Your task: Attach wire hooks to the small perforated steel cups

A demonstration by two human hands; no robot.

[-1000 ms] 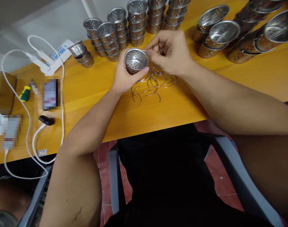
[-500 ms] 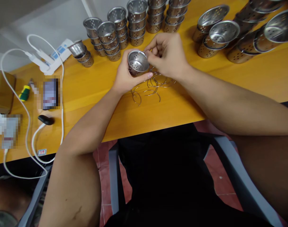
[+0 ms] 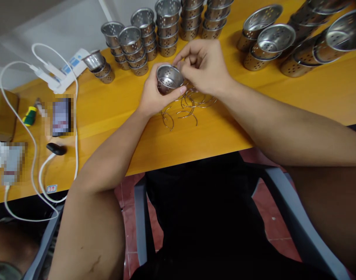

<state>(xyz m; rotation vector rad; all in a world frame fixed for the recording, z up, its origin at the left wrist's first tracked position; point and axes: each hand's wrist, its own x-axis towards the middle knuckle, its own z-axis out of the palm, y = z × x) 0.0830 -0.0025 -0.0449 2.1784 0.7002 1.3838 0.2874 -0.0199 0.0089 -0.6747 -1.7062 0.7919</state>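
Observation:
A small perforated metal cup (image 3: 169, 79) is held above the table, its mouth tilted up toward me. My left hand (image 3: 154, 95) wraps round its left and near side, the thumb along the near rim. My right hand (image 3: 205, 66) is closed in a pinch at the cup's upper right rim; whatever lies between its fingertips is too small to make out. Several thin curved metal wires (image 3: 189, 111) lie on the table just below the cup, some partly behind my right hand.
Stacks of perforated metal cups (image 3: 167, 31) line the back of the yellow table (image 3: 107, 128), with more stacked cups (image 3: 274, 41) at the right. A power strip (image 3: 69, 72), white cables, a phone (image 3: 61, 116) and a green-yellow tool (image 3: 30, 116) are at the left.
The fingers of my right hand have shifted slightly left along the rim. The cup has tilted slightly in my left hand.

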